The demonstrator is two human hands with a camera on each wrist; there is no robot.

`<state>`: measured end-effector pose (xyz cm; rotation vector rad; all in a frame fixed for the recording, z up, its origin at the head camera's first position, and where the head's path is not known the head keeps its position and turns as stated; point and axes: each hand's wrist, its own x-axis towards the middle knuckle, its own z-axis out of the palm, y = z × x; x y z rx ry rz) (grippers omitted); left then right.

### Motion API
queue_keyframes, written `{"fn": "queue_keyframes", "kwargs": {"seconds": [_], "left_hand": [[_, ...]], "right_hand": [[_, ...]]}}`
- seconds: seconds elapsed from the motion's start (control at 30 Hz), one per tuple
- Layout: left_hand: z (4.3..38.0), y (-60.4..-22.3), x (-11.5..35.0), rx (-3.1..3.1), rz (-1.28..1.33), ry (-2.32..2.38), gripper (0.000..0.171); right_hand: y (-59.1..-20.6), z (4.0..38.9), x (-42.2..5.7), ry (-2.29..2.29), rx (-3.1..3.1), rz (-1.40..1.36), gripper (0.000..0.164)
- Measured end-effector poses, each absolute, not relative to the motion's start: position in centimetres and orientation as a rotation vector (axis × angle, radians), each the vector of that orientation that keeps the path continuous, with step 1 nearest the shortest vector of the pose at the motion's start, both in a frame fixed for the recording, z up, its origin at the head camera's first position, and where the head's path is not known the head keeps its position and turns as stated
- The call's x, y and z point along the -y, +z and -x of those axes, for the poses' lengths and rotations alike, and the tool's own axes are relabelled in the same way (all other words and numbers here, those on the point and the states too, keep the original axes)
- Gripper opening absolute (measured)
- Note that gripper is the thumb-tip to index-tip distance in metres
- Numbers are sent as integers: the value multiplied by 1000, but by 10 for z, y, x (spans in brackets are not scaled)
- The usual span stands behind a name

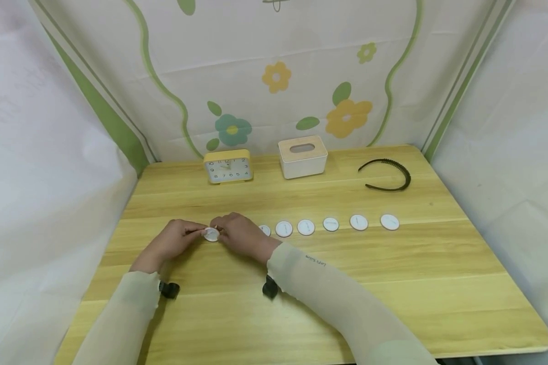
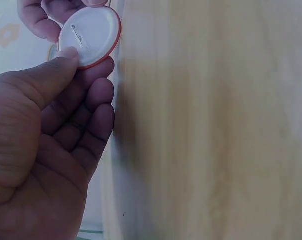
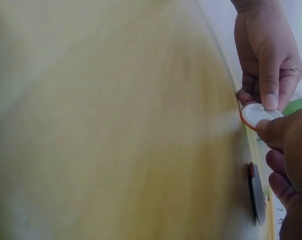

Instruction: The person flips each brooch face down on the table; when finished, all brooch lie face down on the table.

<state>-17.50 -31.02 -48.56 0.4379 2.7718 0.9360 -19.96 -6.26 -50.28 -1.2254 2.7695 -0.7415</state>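
A round pin-back badge (image 2: 97,36), white on its back with a red rim and a metal safety pin, is held between both hands over the left part of the table. My left hand (image 1: 175,241) pinches its edge with the thumb on the white back and fingers beneath. From the other side my right hand (image 1: 242,234) pinches it too, its thumb (image 3: 270,131) on the badge's edge in the right wrist view. Beside the right hand, a badge (image 1: 265,230) lies partly hidden, first in a row with a second badge (image 1: 283,229) and several more.
At the back stand a yellow clock (image 1: 229,167) and a white tissue box (image 1: 303,158) with a wooden lid. A black headband (image 1: 404,175) lies at the back right. The row of badges ends at a badge (image 1: 389,221) on the right. White curtains (image 1: 511,167) flank the wooden table (image 1: 237,324).
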Motion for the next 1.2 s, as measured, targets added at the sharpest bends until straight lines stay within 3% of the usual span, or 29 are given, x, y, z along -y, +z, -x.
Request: {"fn": "queue_keyframes", "kwargs": {"seconds": [0.3,0.63,1.2], "left_hand": [[175,-487,303,-2784,-373,954,6],[173,-489,305,-2715,-372,999,26],[174,-490,307,-2708,-393,966,29]], "right_hand": [[-505,201,61,-760,-2756,1220,24],[-507,204,60,-770,-2720,1164,27],[-502,208,55,-778,-2653,1221,27]]}}
